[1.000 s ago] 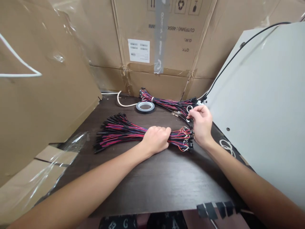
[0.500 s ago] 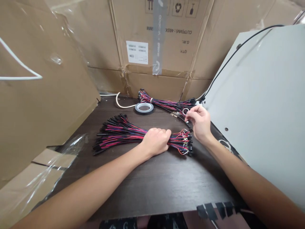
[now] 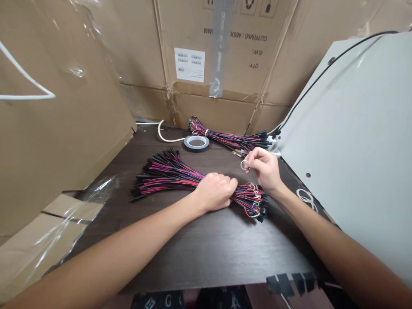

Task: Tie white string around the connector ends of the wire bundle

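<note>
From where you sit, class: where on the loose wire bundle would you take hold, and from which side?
Grip the wire bundle at its narrow waist, from above, where the left hand is clamped. Both ends fan out into stiff connectors, so only the middle closes inside a fist. The right hand pinches a small rubber band beside it.

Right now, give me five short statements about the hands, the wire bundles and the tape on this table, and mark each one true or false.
1. The left hand is closed around the near wire bundle. True.
2. The right hand rests flat on the table. False: it pinches a small rubber band in its fingertips.
3. A tape roll lies flat between the two bundles. True.
4. The far wire bundle has a band near its left end. True.
5. The tape roll stands on edge. False: it lies flat.
</note>
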Demonstrator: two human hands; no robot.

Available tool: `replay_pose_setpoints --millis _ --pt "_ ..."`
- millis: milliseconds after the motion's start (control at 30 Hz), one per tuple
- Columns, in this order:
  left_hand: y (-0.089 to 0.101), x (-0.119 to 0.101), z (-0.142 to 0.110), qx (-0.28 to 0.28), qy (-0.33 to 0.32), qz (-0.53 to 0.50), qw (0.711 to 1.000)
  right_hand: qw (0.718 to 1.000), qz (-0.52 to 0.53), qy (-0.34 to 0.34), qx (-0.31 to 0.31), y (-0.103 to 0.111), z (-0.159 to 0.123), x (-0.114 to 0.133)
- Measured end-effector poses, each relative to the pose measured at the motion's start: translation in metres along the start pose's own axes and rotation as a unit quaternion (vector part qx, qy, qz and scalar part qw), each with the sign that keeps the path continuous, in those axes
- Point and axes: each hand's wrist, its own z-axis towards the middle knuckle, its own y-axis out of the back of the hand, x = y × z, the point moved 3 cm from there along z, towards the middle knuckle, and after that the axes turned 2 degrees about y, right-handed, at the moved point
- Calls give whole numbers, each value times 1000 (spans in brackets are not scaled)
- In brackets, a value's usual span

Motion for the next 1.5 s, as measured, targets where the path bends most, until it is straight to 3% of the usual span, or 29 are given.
replay_pose_setpoints --millis 233,500,967,1167,1500 --pt "1 -1 0 3 -3 -7 1000 999 -2 -32 -28 6 5 2" --pt "3 -2 -1 22 9 -26 999 992 -55 -114 27 8 7 -13" --pt "3 1 -2 22 39 -29 999 960 98 -225 138 5 1 -12" --pt "4 3 -4 -6 28 -30 999 954 90 -245 146 3 2 -9" --pt "4 3 -5 14 33 -13 999 939 120 -261 190 8 2 -11"
